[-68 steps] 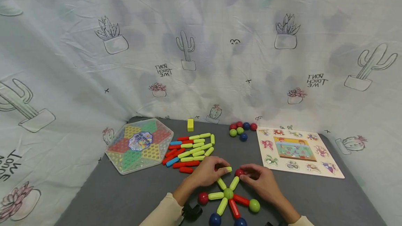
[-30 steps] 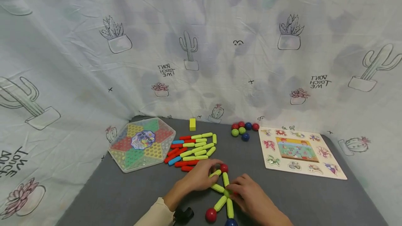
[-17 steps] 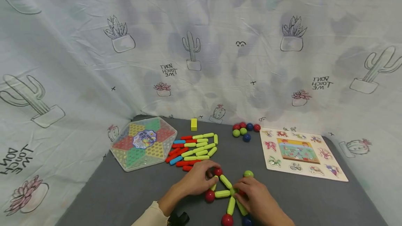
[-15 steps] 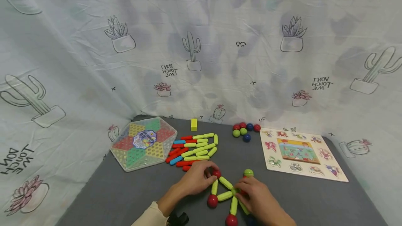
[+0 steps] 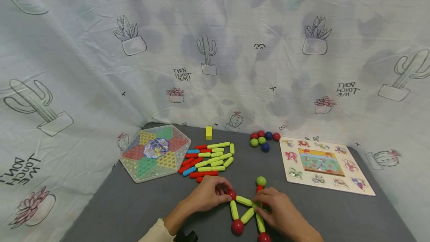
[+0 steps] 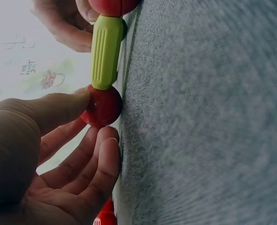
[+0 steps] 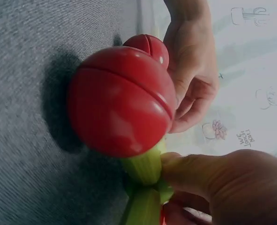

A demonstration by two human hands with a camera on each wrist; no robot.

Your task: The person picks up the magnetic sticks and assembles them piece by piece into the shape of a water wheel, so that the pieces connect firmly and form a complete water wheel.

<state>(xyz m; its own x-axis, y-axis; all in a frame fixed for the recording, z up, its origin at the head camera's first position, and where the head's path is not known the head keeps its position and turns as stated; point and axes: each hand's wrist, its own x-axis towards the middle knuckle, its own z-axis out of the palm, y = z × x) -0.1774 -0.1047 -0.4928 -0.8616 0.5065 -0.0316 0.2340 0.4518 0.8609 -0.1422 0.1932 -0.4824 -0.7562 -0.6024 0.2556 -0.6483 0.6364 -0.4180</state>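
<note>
At table centre, my left hand (image 5: pixel 207 196) pinches the red ball (image 5: pixel 231 195), now seated on two rods; my right hand (image 5: pixel 276 209) still grips the hub ball (image 5: pixel 256 204). Triangle closed.

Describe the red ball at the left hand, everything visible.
The red ball is glossy, smooth, plastic-looking, with a faint seam. It lies on the grey felt-like table at the far left tip of the stick-and-ball figure, joined end-on to a ribbed yellow-green stick. The left hand pinches it: the thumb presses one side, with curled fingers under it.
</note>
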